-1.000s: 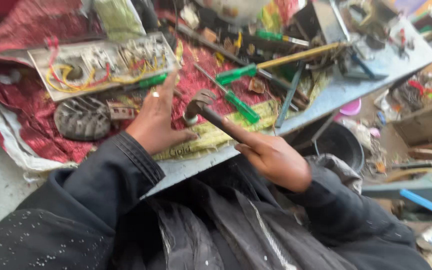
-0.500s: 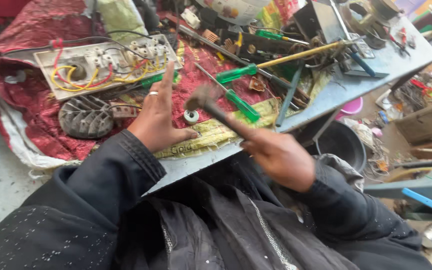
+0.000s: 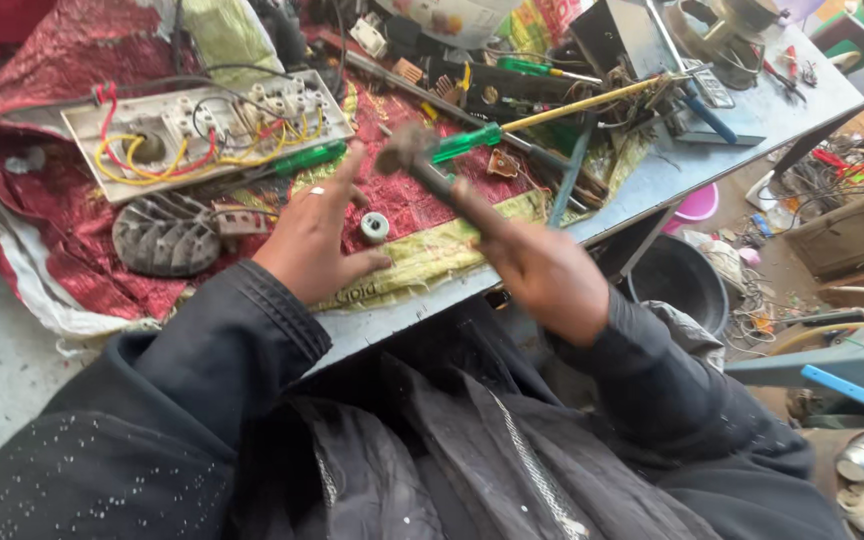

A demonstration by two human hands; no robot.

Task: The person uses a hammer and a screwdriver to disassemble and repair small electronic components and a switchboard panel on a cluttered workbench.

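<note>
- A hammer [image 3: 432, 175] is gripped by its handle in the right hand [image 3: 552, 278]; the dark metal head is raised above the red patterned cloth [image 3: 72, 230], blurred, and tilted up and to the left; the handle runs down and to the right into the clenched fist.
- A small pale ring-shaped part [image 3: 374, 226] is seen lying on the cloth just below the hammer head, between the two hands; it is not touched by the hammer.
- The left hand [image 3: 314, 240] is laid flat on the cloth with fingers spread, nothing being grasped; a ring is worn on one finger; the thumb is pointed toward the ring-shaped part, just beside it.
- A dark ribbed metal piece [image 3: 164, 236] is found to the left of the left hand, near it on the cloth.
- A white switchboard [image 3: 202, 125] with yellow, red and black wires is placed beyond the left hand; a green-handled screwdriver [image 3: 307, 157] is laid at its lower edge, close to the fingertips.
- A second green-handled screwdriver [image 3: 467, 143] with a yellow shaft is set behind the hammer head, aimed up to the right.
- The cloth is spread over a grey table [image 3: 752, 125], whose far end is crowded with tools and wires.
- A black bucket [image 3: 680, 280] is stood on the floor under the table edge, to the right of the right hand; both arms are covered by dark sleeves.
</note>
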